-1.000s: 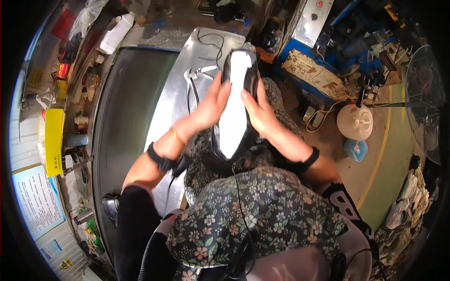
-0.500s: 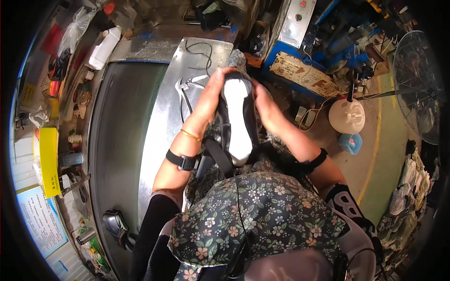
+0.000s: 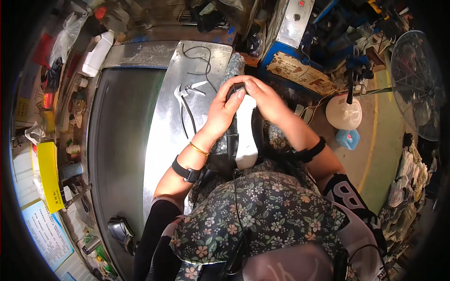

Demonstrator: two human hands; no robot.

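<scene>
Head view. Metal table (image 3: 161, 126) taken as landmark; all places read off it.

Shoe (image 3: 247, 129): just right of the table, above the wearer's lap, black upper, white sole turned up to the camera, long axis running roughly parallel to the table's length. Near end lies close to the floral apron (image 3: 253, 213).

Left hand (image 3: 222, 107): grasping the shoe's far end from the table side, thumb laid on the sole. Gold bracelet (image 3: 199, 149) at the wrist, black strap on the forearm. Right hand (image 3: 269, 105): grasping the same end from the side away from the table, fingers curled over it. The two hands meet around that end; fingertips underneath are hidden, so cannot tell how they press there.

On the table: pincers (image 3: 181, 99) with silver head and dark handles, a small white-handled tool (image 3: 199, 85) just beside them, a loose dark cord (image 3: 206, 58) toward the far edge.

Left of the table: dark belt (image 3: 124, 117), carrying a second black shoe (image 3: 121, 230) near its close end; farther left, a yellow box (image 3: 49, 175). Right of the table, well apart: pale round jug (image 3: 344, 112), blue basket (image 3: 348, 139) touching or just beside it (cannot tell), wire-caged fan (image 3: 415, 84) farthest out.
</scene>
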